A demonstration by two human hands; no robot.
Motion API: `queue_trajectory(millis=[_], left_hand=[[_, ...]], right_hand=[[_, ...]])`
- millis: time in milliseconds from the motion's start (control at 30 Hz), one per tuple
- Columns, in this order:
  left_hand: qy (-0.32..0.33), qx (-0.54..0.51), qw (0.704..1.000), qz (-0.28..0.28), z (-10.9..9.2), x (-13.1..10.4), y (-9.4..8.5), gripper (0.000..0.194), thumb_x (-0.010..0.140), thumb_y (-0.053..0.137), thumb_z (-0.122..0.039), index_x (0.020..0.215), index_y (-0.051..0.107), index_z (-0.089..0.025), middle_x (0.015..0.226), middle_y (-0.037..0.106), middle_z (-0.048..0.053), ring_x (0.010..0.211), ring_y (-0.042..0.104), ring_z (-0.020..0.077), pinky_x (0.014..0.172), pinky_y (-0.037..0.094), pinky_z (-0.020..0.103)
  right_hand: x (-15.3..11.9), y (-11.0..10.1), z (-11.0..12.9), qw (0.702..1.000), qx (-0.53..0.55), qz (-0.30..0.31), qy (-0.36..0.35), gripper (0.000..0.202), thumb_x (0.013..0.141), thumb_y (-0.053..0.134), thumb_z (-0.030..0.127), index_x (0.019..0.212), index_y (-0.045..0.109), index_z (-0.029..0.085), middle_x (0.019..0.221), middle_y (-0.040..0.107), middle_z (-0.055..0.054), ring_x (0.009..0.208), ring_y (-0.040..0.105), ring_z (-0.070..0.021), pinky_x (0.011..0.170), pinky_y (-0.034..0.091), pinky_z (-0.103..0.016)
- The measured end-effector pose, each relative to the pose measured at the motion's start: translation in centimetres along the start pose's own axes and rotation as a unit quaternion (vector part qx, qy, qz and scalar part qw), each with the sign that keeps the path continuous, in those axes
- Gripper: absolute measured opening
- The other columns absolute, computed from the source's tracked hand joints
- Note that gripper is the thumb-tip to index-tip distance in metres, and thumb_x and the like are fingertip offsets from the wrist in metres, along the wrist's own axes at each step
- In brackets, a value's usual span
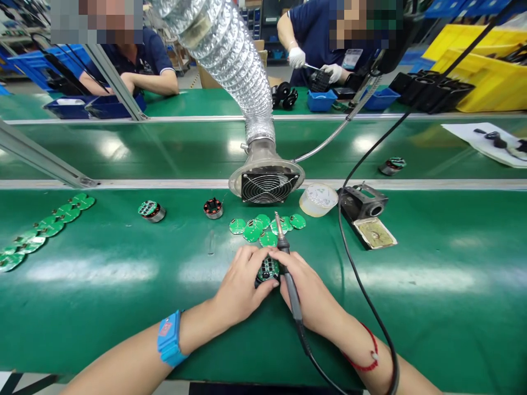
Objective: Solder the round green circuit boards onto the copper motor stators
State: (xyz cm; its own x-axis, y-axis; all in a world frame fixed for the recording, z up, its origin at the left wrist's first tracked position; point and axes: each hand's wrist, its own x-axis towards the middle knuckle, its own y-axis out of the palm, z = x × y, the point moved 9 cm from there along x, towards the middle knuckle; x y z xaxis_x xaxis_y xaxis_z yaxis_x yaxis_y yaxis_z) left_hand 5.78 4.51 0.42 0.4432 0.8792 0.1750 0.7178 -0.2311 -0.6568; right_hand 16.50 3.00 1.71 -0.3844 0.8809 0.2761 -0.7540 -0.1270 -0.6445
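Near the front middle of the green table, my left hand (242,282) is closed around the left side of a round part topped with a green circuit board (268,267). My right hand (302,285) holds a soldering iron (291,288), its tip pointing forward and up, while its fingers also touch the board's right edge. Several loose green circuit boards (252,230) lie just beyond the hands, below the iron's tip. A round motor part (213,208) with no board on top stands behind and left of them. Another part (152,210), topped with a board, is farther left.
A fume extractor (269,188) hangs behind the boards. To its right are a tape roll (318,199) and a soldering stand (364,202). The iron's black cable (358,269) crosses the right side. Overlapping boards (49,226) lie left. Two people sit across the line.
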Motion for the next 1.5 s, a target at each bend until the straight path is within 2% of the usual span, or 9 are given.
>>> queue_trajectory(millis=[167,333,467,767,1000,1167,1300,1367,1500], left_hand=[[-0.016,0.002,1.000,0.021,0.5,0.1,0.1,0.039,0.083,0.066,-0.015,0.120,0.057,-0.018,0.105,0.053,0.007,0.102,0.054,0.0245,0.090,0.053,0.042],[-0.023,-0.016,0.999,0.029,0.6,0.1,0.0,0.038,0.082,0.067,-0.015,0.119,0.058,-0.019,0.106,0.053,0.007,0.102,0.055,0.0237,0.091,0.052,0.041],[-0.034,-0.022,0.998,0.038,0.8,0.0,0.0,0.037,0.082,0.067,-0.015,0.119,0.059,-0.018,0.106,0.053,0.007,0.102,0.055,0.0233,0.091,0.052,0.040],[-0.031,-0.016,0.996,0.087,0.7,-0.2,0.1,0.034,0.085,0.066,-0.018,0.118,0.061,-0.019,0.102,0.053,0.006,0.099,0.055,0.0232,0.088,0.052,0.039],[-0.042,-0.013,0.991,0.129,0.9,-0.6,0.1,0.032,0.085,0.065,-0.020,0.117,0.061,-0.021,0.103,0.053,0.005,0.099,0.055,0.0224,0.087,0.052,0.038],[-0.078,-0.016,0.993,0.092,1.6,-0.5,0.2,0.027,0.084,0.065,-0.026,0.109,0.059,-0.022,0.101,0.053,0.005,0.089,0.056,0.0212,0.078,0.052,0.037],[-0.111,-0.043,0.992,0.044,2.0,-0.4,-0.4,0.024,0.085,0.065,-0.035,0.103,0.058,-0.020,0.098,0.053,0.005,0.079,0.054,0.0189,0.070,0.050,0.034],[-0.115,-0.071,0.990,0.042,1.8,-0.3,-0.7,0.017,0.092,0.055,-0.036,0.096,0.059,-0.020,0.091,0.053,0.003,0.076,0.052,0.0175,0.068,0.047,0.032],[-0.160,-0.138,0.976,0.054,2.4,-0.3,-0.6,0.020,0.094,0.047,-0.031,0.079,0.054,-0.020,0.078,0.049,0.000,0.071,0.051,0.0152,0.062,0.042,0.027]], right_hand=[[-0.1,-0.6,-1.7,0.996,0.033,-0.063,0.056,0.045,0.085,0.049,0.009,0.126,0.046,0.027,0.097,0.063,-0.003,0.086,0.065,-0.0194,0.080,0.057,-0.037],[0.3,-0.1,-2.4,0.992,0.097,-0.040,0.076,0.041,0.085,0.049,0.010,0.123,0.045,0.027,0.091,0.062,0.000,0.077,0.065,-0.0151,0.074,0.057,-0.030],[0.4,0.0,-2.2,0.992,0.111,-0.028,0.051,0.042,0.087,0.049,0.011,0.125,0.043,0.027,0.091,0.062,0.000,0.079,0.065,-0.0146,0.075,0.057,-0.030],[0.3,-0.1,-1.1,0.999,0.036,-0.016,-0.011,0.043,0.084,0.050,0.006,0.121,0.042,0.027,0.090,0.062,0.000,0.076,0.065,-0.0159,0.070,0.055,-0.030],[0.3,-0.1,-0.7,0.999,0.043,0.012,0.008,0.037,0.080,0.050,0.004,0.108,0.044,0.027,0.085,0.062,0.002,0.069,0.062,-0.0135,0.064,0.052,-0.026],[0.3,-0.5,-1.4,0.998,0.054,-0.006,0.018,0.036,0.088,0.048,0.010,0.118,0.043,0.028,0.092,0.066,-0.001,0.079,0.067,-0.0157,0.072,0.055,-0.029],[-0.1,-0.2,-2.3,0.993,0.088,-0.033,0.068,0.039,0.090,0.052,0.017,0.126,0.040,0.029,0.096,0.066,-0.002,0.084,0.068,-0.0175,0.077,0.058,-0.033],[-0.5,0.4,-2.5,0.992,0.089,-0.031,0.090,0.043,0.089,0.057,0.020,0.128,0.041,0.030,0.099,0.066,-0.003,0.088,0.068,-0.0194,0.081,0.058,-0.036],[-0.8,1.1,-2.7,0.989,0.090,-0.028,0.117,0.044,0.090,0.056,0.021,0.130,0.041,0.031,0.101,0.065,-0.003,0.090,0.067,-0.0200,0.084,0.058,-0.038]])
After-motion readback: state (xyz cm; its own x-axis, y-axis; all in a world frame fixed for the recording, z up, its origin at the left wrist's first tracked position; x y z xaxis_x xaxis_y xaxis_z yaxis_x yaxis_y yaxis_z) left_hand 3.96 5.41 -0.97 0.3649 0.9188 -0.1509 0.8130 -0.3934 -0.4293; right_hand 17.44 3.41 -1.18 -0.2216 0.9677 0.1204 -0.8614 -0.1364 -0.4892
